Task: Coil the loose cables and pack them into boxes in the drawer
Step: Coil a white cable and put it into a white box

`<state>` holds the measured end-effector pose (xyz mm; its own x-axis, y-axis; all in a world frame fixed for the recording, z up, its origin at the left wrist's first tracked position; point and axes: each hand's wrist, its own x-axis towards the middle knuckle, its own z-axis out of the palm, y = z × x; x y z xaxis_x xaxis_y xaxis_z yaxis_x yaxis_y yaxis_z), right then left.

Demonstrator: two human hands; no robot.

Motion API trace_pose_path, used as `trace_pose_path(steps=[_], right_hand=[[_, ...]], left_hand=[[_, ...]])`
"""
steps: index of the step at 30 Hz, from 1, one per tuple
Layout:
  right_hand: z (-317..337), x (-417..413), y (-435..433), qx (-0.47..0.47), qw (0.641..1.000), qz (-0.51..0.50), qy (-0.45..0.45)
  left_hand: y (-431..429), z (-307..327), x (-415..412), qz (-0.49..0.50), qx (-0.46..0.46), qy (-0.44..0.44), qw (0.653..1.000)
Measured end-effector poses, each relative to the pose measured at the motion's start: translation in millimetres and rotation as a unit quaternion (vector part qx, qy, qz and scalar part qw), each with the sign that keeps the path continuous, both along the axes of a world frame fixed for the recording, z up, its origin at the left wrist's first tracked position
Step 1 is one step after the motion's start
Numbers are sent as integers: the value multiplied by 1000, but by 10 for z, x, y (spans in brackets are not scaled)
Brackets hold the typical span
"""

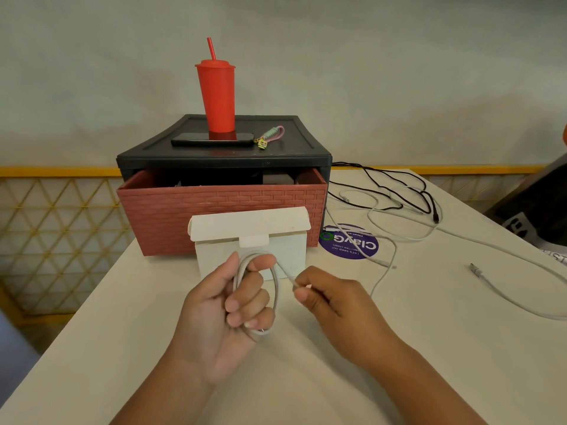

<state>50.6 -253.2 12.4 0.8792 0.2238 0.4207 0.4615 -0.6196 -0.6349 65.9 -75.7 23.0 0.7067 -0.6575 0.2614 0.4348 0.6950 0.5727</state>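
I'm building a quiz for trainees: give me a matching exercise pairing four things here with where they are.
Things: 1 red tumbler; 2 white box; 3 coiled white cable; 4 black cable.
Places: A in the left hand; B on the table right of the drawer unit; C on top of the drawer unit; D on the table in front of the drawer.
Pairs: 1-C; 2-D; 3-A; 4-B.
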Motion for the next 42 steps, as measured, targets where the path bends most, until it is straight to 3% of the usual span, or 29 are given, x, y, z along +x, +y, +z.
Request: trace_pose_path(steps=[4,9,13,20,23,27,31,35,38,40,42], right_hand=[[-67,3,56,0,1000,24,8],[-16,31,-33,33,999,-34,-25],[-63,5,46,16,1000,-1,13],[-74,-73,194,-117,987,56,96],[-39,-115,235,-167,977,74,111],[-6,-112,224,-195,971,87,110],[0,-126,220,-205,969,104,87],[6,-141,219,-221,966,116,66],[8,-125,192,-201,973,110,30],[-5,-119,188,-196,975,106,3],[-14,-123,203,-180,978,99,-31]], left_hand=[[39,-50,-16,-35,10,33,999],[32,-40,-59,-52,42,21,998],[30,-16,-70,-44,28,41,998],[-4,-41,10,68,-3,-3,998],[-59,-43,-40,195,44,-9,980],[-146,-37,-102,265,123,-70,954],[-224,-64,-176,288,248,-170,909],[-282,-131,-190,369,393,-291,790],[-252,-142,-129,404,452,-325,726],[-229,-159,-89,419,470,-332,703],[-208,-168,-78,401,483,-332,704]])
